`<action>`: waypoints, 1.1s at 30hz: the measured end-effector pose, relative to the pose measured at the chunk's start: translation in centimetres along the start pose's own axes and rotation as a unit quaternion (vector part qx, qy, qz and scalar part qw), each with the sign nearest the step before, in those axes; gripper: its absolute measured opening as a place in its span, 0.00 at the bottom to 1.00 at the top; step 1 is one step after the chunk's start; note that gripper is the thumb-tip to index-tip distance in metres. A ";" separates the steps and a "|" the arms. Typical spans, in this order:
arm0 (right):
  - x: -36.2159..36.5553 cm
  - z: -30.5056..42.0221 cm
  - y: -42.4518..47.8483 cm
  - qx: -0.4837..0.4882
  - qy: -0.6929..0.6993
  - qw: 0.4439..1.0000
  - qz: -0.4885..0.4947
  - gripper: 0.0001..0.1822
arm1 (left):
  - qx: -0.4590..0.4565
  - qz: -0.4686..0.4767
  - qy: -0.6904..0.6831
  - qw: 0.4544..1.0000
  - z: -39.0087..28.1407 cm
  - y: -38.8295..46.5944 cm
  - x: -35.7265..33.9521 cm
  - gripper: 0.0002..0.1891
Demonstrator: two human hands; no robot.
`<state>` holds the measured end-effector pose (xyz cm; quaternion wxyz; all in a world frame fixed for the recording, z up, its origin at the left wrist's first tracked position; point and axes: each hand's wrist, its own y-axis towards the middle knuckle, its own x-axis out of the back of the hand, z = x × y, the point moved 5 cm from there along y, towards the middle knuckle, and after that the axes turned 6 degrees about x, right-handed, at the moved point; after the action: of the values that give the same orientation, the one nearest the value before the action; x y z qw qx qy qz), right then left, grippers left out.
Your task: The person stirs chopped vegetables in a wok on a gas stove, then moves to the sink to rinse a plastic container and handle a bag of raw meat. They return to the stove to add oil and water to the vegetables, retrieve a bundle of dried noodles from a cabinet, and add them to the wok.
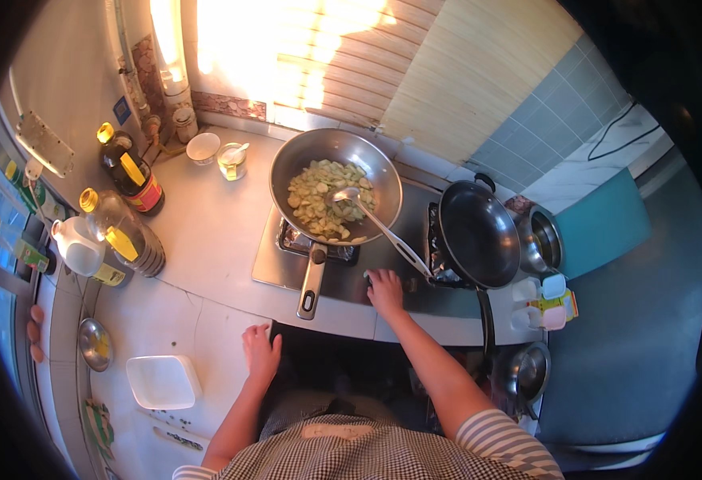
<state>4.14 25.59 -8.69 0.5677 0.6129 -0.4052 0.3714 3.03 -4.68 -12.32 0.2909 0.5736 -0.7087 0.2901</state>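
Note:
My right hand has its fingers curled down onto the front part of the gas stove. They cover whatever is under them. Just above it, a stainless steel wok sits on the left burner, its handle pointing towards me. Pale sliced food fills the wok's middle. A metal ladle rests with its bowl in the food and its handle over the wok's rim. My left hand is empty at the corner of the white counter, thumb apart from the fingers.
A dark frying pan stands on the right burner, handle jutting past the counter's front. Large bottles line the left. A white tray and knife lie left of me. Spice containers stand at the right.

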 end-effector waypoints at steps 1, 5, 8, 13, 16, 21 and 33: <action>-1.2 -0.2 0.4 0.011 -0.024 0.999 0.029 0.16 | 0.014 -0.037 0.052 0.998 0.7 -1.0 0.8 0.21; -7.2 -0.9 1.6 0.043 -0.078 0.989 0.116 0.06 | -0.005 -0.050 0.161 0.986 3.3 -4.8 2.3 0.34; -7.6 -0.2 2.2 0.093 -0.067 0.991 0.075 0.03 | -0.009 -0.040 0.227 0.973 5.1 -8.3 1.4 0.43; -9.2 -0.4 2.9 0.151 -0.035 0.983 0.097 0.06 | 0.002 -0.070 0.281 0.957 6.0 -8.9 0.7 0.43; -9.6 -0.5 3.3 0.162 -0.043 0.975 0.144 0.08 | 0.007 -0.081 0.282 0.956 5.5 -9.0 0.7 0.42; -7.9 -1.2 3.8 0.059 0.018 0.987 0.147 0.06 | 0.023 -0.076 0.276 0.958 5.5 -9.2 0.7 0.41; 10.7 0.5 7.7 -0.013 0.336 0.886 -0.318 0.09 | 0.011 -0.108 0.259 0.960 6.6 -9.9 0.8 0.39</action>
<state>1.33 24.07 4.06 0.7656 0.5398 0.0218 0.3493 12.04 -11.81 -15.29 0.4883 0.5552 -0.5392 0.4032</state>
